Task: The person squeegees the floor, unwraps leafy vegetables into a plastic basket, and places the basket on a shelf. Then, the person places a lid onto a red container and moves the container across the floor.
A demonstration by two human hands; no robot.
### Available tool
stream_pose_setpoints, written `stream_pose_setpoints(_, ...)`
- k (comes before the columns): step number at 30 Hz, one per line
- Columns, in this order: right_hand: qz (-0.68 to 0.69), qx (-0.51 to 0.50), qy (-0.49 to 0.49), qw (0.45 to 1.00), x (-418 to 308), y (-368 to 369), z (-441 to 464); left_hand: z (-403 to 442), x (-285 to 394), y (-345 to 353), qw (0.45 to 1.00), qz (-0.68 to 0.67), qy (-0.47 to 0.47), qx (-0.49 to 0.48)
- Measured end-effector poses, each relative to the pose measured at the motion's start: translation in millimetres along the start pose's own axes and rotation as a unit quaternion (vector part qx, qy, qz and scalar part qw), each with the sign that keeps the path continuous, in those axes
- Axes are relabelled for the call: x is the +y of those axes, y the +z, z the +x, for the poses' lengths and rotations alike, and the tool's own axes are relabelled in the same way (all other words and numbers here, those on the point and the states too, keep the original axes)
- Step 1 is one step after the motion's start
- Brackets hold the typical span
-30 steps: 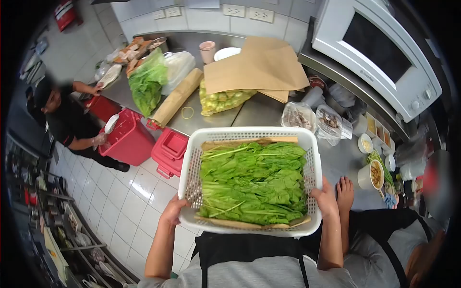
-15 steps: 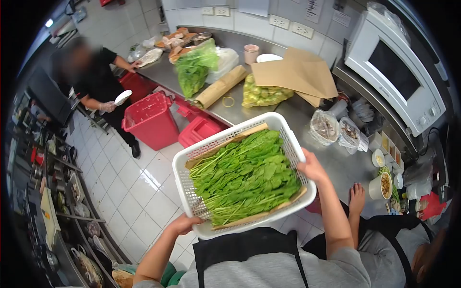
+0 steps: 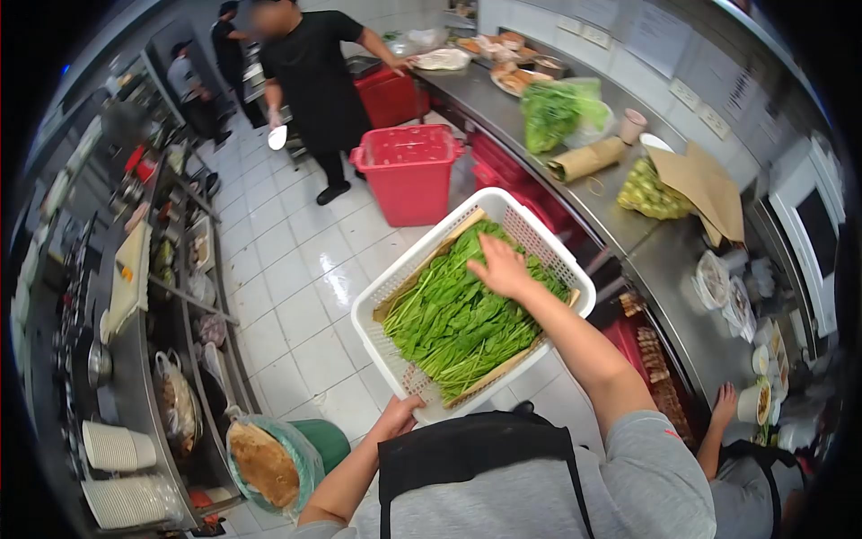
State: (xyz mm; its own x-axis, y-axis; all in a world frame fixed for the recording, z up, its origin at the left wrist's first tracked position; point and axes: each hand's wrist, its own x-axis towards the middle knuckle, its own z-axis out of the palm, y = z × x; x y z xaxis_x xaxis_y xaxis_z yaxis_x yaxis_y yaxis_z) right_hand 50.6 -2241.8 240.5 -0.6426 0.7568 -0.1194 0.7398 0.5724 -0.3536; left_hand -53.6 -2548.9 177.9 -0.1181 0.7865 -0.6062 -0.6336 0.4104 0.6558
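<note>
A white perforated plastic basket (image 3: 383, 364) is held out in front of my body, slightly tilted. Inside, a layer of leafy greens with long stems (image 3: 440, 301) rests on brown paper (image 3: 422, 260) that shows along the edges. My left hand (image 3: 401, 413) grips the basket's near-left corner, its fingers partly hidden by the rim. My right hand (image 3: 500, 267) lies palm down on the leaves with fingers apart, holding nothing; its forearm crosses over the right side of the basket.
A red bin (image 3: 411, 184) stands on the tiled floor ahead, near a co-worker in black (image 3: 314, 81). The steel counter (image 3: 660, 242) runs along the right, bearing bagged vegetables (image 3: 651, 190). Shelving (image 3: 193, 296) lines the left; a green bin (image 3: 319, 445) stands close by. Another person's hand (image 3: 723, 404) is at right.
My right hand has left the basket's right rim and now lies on the greens. My view has turned left; the basket is farther from the counter. The left hand keeps its grip.
</note>
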Motion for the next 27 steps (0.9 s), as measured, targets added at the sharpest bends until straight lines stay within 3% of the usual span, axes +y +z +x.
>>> stream_pose_setpoints(1,-0.022,-0.021,-0.047,0.998,-18,8,4,1,-6,-24,0.999,-0.021,0.027,0.005)
stream_pose_setpoints(4,0.123,0.116,-0.242,0.955,-42,6,39,3,-26,-98,0.993,-0.08,0.08,0.028)
stream_pose_setpoints(5,0.278,0.122,-0.243,0.921,-49,4,52,-1,-25,-111,0.991,-0.097,0.087,0.039)
stream_pose_setpoints(6,0.325,0.093,-0.208,0.918,-80,-35,28,-3,-23,-122,0.988,-0.113,0.093,0.049)
stream_pose_setpoints(8,0.355,0.076,-0.252,0.897,-81,-59,27,2,-29,-132,0.976,-0.151,0.124,0.096)
stream_pose_setpoints(10,0.391,0.085,-0.176,0.899,-55,-60,25,2,-37,-146,0.963,-0.188,0.138,0.137)
stream_pose_setpoints(13,0.261,0.133,-0.069,0.954,34,-24,22,-2,-39,-176,0.96,-0.173,0.052,0.213)
stream_pose_setpoints(16,0.149,0.16,0.0,0.976,136,50,-11,8,-21,-205,0.959,-0.028,-0.028,0.279)
stream_pose_setpoints(18,0.138,0.058,0.158,0.976,196,118,-44,27,-42,-257,0.954,0.155,-0.027,0.254)
stream_pose_setpoints(19,0.153,-0.042,0.274,0.949,154,95,-56,39,-66,-292,0.934,0.263,-0.003,0.244)
stream_pose_setpoints(20,0.22,-0.137,0.293,0.92,188,131,-57,53,-61,-305,0.925,0.296,-0.01,0.238)
stream_pose_setpoints(21,0.138,-0.185,0.247,0.941,183,137,-52,68,-44,-306,0.924,0.299,-0.025,0.237)
stream_pose_setpoints(22,0.027,-0.222,0.125,0.967,191,155,-35,80,-27,-304,0.928,0.272,-0.053,0.248)
stream_pose_setpoints(24,-0.016,-0.301,0.095,0.949,172,168,28,104,4,-299,0.928,0.237,-0.098,0.272)
stream_pose_setpoints(26,-0.02,-0.288,0.014,0.957,122,148,111,121,35,-297,0.923,0.223,-0.115,0.291)
stream_pose_setpoints(27,0.001,-0.164,-0.052,0.985,142,204,162,131,50,-295,0.921,0.225,-0.119,0.294)
